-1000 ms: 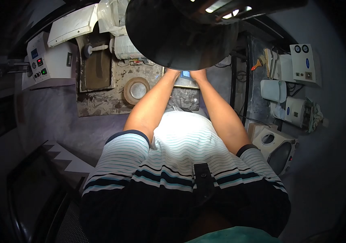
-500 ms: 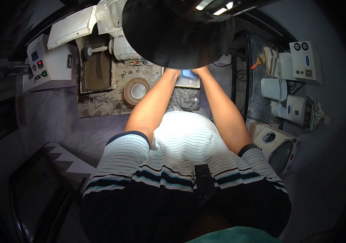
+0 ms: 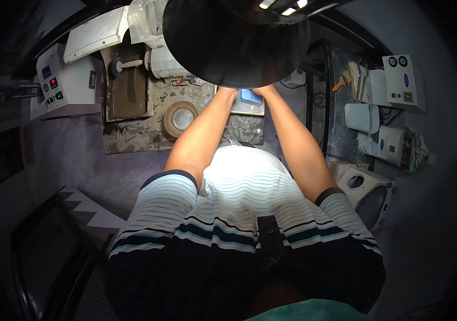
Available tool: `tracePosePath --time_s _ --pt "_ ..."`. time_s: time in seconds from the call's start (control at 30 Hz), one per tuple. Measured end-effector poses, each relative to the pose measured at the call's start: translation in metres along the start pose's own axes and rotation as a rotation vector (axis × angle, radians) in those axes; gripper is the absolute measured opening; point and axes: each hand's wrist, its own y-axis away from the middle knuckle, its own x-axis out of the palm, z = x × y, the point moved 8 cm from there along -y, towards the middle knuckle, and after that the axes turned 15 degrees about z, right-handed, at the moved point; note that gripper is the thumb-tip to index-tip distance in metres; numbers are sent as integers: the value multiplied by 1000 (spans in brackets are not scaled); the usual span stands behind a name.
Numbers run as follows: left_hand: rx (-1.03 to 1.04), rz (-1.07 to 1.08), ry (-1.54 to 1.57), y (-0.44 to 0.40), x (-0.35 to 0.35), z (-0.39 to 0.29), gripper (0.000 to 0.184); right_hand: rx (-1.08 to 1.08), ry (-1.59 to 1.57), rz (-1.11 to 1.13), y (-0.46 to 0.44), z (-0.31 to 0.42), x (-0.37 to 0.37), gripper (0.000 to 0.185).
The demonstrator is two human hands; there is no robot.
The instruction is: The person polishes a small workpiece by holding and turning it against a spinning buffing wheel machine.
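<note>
Both my forearms reach forward under a large dark lamp shade (image 3: 236,45), which covers the fingers. Only the wrist end of my left hand (image 3: 228,92) shows, beside a blue object (image 3: 250,97) on a pale board (image 3: 255,110). The wrist end of my right hand (image 3: 265,91) is at the other side of the blue object. Whether either hand holds anything is hidden. A round dish (image 3: 180,119) stands on the stained bench left of my left forearm.
At the left are a grimy tray (image 3: 127,96) and a white control box (image 3: 65,80). On the right are an orange-handled brush (image 3: 339,84), a white container (image 3: 361,117), a gauge unit (image 3: 404,83) and a machine with a round opening (image 3: 355,182).
The lamp shade sits slightly further left and higher in view than one second ago. More of the blue object shows between my wrists, and my right wrist has shifted slightly.
</note>
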Motion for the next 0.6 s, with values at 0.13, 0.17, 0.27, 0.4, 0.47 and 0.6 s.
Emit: tracePosePath --time_s 0.13,0.17,0.27,0.4,0.47,0.6 --pt "-20 -63 -39 0 -6 5 33 -87 -52 -48 11 11 -14 16" --pt "-27 -58 -19 -4 -6 9 47 -86 -138 -59 14 8 -16 15" --pt "-14 3 -89 -12 -17 9 48 -34 -113 -42 12 6 -9 15" --pt "33 -18 -168 -26 -48 24 49 -60 -87 -19 14 16 -12 16" --pt "69 -77 -228 -26 -54 28 49 -97 -85 -28 14 14 -9 17" --pt "39 -74 -159 -19 -35 20 48 -39 -177 107 2 3 2 19"
